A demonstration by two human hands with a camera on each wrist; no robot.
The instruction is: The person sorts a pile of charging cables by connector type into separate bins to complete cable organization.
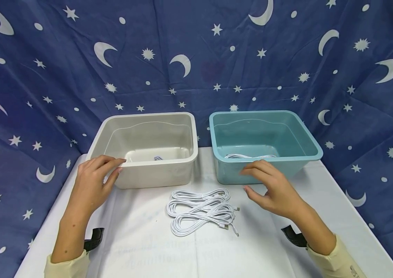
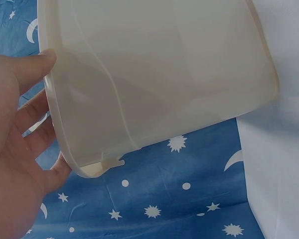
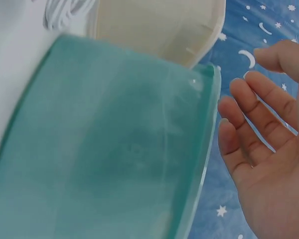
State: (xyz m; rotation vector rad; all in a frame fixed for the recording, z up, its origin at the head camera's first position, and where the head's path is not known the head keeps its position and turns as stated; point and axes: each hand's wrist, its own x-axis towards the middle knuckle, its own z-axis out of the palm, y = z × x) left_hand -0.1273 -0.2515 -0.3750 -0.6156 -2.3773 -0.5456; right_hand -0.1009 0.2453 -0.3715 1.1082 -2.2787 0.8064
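My left hand [image 1: 95, 181] is at the near left corner of a cream plastic bin [image 1: 154, 175]. Its thumb lies on the outer side of the rim and its fingers reach over to the inside, as the left wrist view also shows. My right hand [image 1: 274, 189] is raised before the front of a teal bin [image 1: 273, 116], fingers spread and loosely bent, holding nothing. In the right wrist view its palm and fingertips appear beside the teal rim. Between the hands, white cables [image 1: 200, 210] lie in looped bundles on the table, metal plugs pointing right.
Inside the teal bin are white cables [image 1: 248, 156], partly hidden by its front wall. A small bit of cable [image 1: 158, 158] shows inside the cream bin. Both bins stand at the back of the white-covered table [image 1: 154, 255], against a blue star-and-moon curtain [image 1: 203, 58].
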